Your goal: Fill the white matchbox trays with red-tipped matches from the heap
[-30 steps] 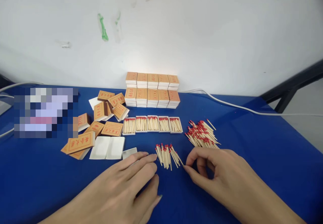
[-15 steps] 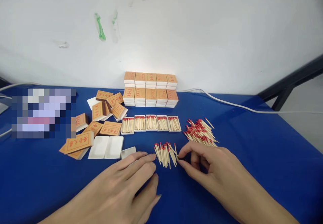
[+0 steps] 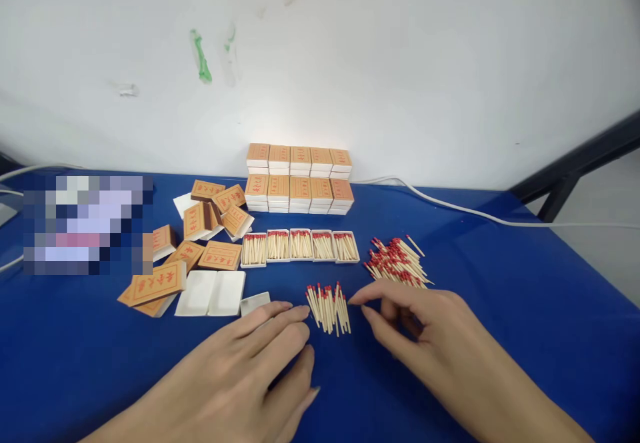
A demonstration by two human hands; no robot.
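Note:
A small bundle of red-tipped matches (image 3: 329,306) lies on the blue cloth (image 3: 500,310) between my hands. My left hand (image 3: 250,370) rests flat and open on the cloth, its fingertips just left of the bundle. My right hand (image 3: 425,336) sits just right of the bundle, fingers apart, its index fingertip close to the matches and holding nothing. A bigger loose heap of matches (image 3: 397,263) lies just beyond my right hand. A small empty white tray (image 3: 255,302) sits by my left fingertips.
Several white trays filled with matches (image 3: 300,245) stand in a row behind the bundle. Two rows of stacked orange matchboxes (image 3: 300,186) stand by the white wall. Loose orange sleeves (image 3: 200,243) and white trays (image 3: 210,292) lie at left. A white cable (image 3: 475,213) crosses the back right.
My right hand has pushed the slanting matches on the bundle's right side in, so the bundle is tighter, then opened its fingers. My left hand has stayed put.

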